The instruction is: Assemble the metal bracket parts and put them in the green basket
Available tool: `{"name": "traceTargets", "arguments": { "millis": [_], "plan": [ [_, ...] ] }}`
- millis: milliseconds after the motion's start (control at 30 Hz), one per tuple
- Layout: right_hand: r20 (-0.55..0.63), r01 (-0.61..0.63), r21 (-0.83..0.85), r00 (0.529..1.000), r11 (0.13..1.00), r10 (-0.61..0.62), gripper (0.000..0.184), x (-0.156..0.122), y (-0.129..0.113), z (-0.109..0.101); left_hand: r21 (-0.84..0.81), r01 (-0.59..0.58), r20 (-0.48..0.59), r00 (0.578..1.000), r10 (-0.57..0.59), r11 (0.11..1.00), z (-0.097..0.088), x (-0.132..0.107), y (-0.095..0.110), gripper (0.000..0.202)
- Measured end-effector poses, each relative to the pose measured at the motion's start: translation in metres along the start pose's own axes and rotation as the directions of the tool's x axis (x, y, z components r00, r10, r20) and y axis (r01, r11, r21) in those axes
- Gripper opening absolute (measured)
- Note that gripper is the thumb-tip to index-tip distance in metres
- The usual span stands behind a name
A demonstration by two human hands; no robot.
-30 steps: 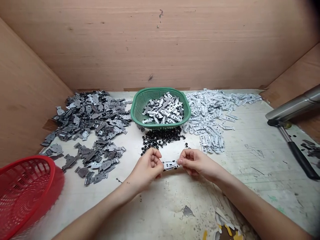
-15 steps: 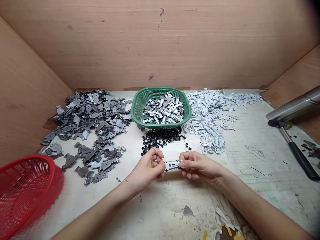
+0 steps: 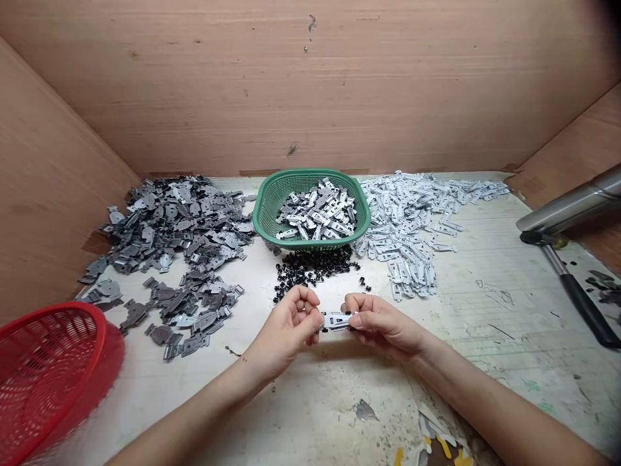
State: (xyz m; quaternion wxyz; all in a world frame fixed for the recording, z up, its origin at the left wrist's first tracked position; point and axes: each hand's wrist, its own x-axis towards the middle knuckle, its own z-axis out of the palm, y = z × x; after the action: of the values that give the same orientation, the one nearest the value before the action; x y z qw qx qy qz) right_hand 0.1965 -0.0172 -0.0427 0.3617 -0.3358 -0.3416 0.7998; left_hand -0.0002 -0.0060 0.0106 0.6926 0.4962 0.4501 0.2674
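Both hands meet at the table's front middle, holding one small white metal strip [image 3: 336, 320] between them. My left hand [image 3: 287, 330] pinches its left end with curled fingers. My right hand [image 3: 383, 323] pinches its right end, thumb on top. Just beyond the hands lies a heap of small black beads [image 3: 310, 268]. A green basket [image 3: 270, 200] behind the beads holds several assembled grey and white pieces.
Dark grey metal plates [image 3: 174, 239] are piled at the left, white metal strips [image 3: 412, 226] at the right. A red basket [image 3: 43, 369] sits at the near left edge. A metal tool with a black handle [image 3: 577, 301] lies at the right. Wooden walls enclose the bench.
The two hands have drawn slightly closer together on the white strip, the right hand sliding left along it. Everything else stays put.
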Motion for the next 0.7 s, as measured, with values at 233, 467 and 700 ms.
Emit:
{"name": "traceTargets", "arguments": {
  "millis": [233,467,700],
  "plan": [
    [0.048,-0.03,-0.127,0.998,0.991,0.036,0.029,-0.005,-0.006,0.005,0.083,0.08,0.18,0.979,-0.094,0.993,-0.001,0.003,-0.008,0.029],
    [-0.046,0.063,-0.353,0.995,0.933,-0.085,0.027,-0.009,-0.013,0.013,0.294,0.017,0.171,0.983,-0.071,0.956,0.0,0.0,-0.005,0.026],
    [-0.058,0.03,-0.447,0.996,0.894,-0.062,0.029,-0.009,-0.01,0.014,0.349,-0.029,0.179,0.983,-0.036,0.937,0.001,0.0,-0.005,0.022]
  ]
}}
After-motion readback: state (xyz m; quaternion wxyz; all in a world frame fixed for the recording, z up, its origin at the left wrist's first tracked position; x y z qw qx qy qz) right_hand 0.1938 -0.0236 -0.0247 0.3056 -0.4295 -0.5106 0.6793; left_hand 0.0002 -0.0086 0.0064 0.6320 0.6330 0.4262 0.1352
